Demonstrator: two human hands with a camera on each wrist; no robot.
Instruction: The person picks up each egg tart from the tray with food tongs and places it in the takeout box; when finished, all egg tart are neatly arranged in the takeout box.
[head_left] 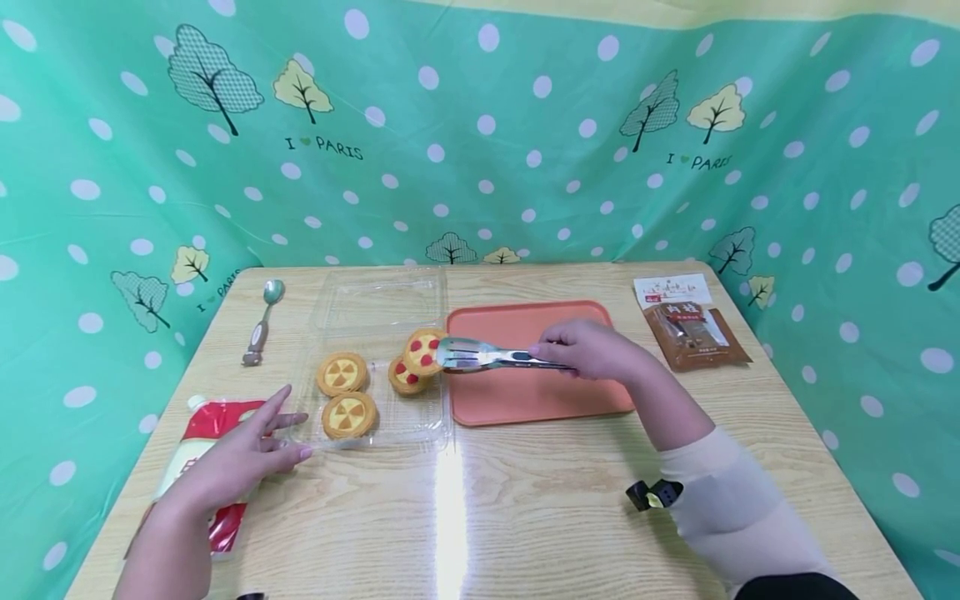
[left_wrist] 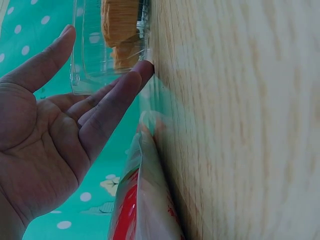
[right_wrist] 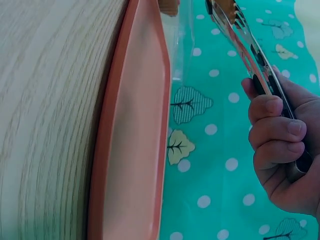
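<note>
My right hand (head_left: 596,350) grips metal tongs (head_left: 487,356), its fingers curled round the handles in the right wrist view. Between the tong tips is a tart with red berries (head_left: 423,352), lifted over the clear plastic box (head_left: 420,429). Below it lies another berry tart (head_left: 407,379) in the box. Two tarts with a pale wedge pattern, one behind (head_left: 342,374) and one in front (head_left: 349,415), lie in the box's left side. My left hand (head_left: 243,454) has its fingers extended at the box's left edge, holding nothing; whether its fingertips touch the wall I cannot tell.
A coral tray (head_left: 525,408) lies right of the box, under the tongs and right hand. A red and white pouch (head_left: 225,533) lies beneath the left forearm. A spoon (head_left: 262,325) rests at the back left, and a brown packet (head_left: 690,337) at the back right.
</note>
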